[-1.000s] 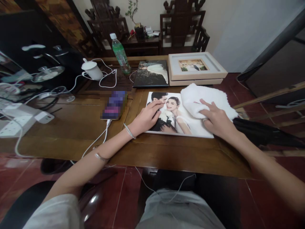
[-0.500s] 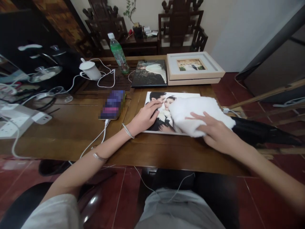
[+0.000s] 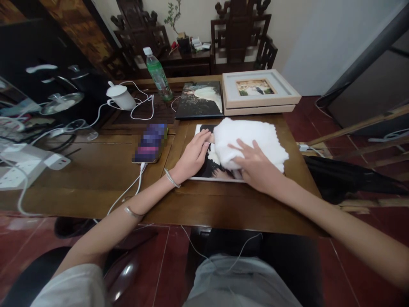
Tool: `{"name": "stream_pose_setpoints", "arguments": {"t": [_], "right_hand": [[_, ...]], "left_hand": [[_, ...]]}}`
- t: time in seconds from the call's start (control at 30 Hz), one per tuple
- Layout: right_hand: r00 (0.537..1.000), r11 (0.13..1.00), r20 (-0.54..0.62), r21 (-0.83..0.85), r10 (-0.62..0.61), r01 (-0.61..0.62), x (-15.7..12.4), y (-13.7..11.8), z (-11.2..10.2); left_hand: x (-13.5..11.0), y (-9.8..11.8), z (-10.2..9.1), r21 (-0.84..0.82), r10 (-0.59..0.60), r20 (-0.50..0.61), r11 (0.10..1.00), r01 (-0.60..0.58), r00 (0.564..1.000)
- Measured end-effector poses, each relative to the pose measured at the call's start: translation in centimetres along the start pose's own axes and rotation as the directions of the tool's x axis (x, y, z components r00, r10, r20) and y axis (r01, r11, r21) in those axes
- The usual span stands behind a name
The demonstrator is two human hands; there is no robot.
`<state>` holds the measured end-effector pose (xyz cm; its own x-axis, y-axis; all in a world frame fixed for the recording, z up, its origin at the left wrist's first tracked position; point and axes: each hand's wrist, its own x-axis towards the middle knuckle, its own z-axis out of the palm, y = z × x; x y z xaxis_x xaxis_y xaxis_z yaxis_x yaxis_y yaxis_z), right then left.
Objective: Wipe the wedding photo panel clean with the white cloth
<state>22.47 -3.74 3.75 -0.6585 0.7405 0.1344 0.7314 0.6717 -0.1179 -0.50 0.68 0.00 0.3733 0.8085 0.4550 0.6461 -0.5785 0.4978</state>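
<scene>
A photo panel [image 3: 211, 165] with a portrait print lies flat on the wooden table in front of me. My left hand [image 3: 194, 154] rests on its left part with the fingers stretched out, steady against the surface. Over the right part of the panel, my right hand [image 3: 255, 164] holds a folded white towel [image 3: 246, 133], its fingers spread across the top of the cloth. The towel hides most of the print's middle and right side. Just behind lies a dark photo panel [image 3: 200, 102], beside light-coloured box frames [image 3: 262, 99] that are stacked.
Left of the panel lies a phone [image 3: 150, 143] on a white charging cable. A green bottle [image 3: 159, 74], a lidded white cup [image 3: 121, 96] and a power strip [image 3: 24, 164] with tangled cables stand further left. The table's right edge [image 3: 308, 179] is near the towel.
My right hand has slid the towel to the left across the panel, so it covers more of the print. My left hand stays nearly in place.
</scene>
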Motion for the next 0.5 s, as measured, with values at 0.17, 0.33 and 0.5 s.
{"name": "stream_pose_setpoints", "arguments": {"t": [0.17,0.33,0.5], "right_hand": [[0.978,0.977,0.034,0.073,-0.204,0.201,-5.0,-2.5,-1.2],[0.990,0.981,-0.005,0.139,-0.139,0.138,-7.5,0.4,-2.5],[0.995,0.996,-0.071,0.070,0.067,-0.062,-5.7,5.3,-1.9]], "left_hand": [[0.0,-0.4,0.2,0.023,-0.033,0.109,0.999,0.030,0.993],[-0.1,-0.3,0.3,0.062,-0.043,0.143,0.997,0.034,0.989],[-0.1,-0.2,0.3,0.073,-0.034,0.149,0.997,0.024,0.988]]}}
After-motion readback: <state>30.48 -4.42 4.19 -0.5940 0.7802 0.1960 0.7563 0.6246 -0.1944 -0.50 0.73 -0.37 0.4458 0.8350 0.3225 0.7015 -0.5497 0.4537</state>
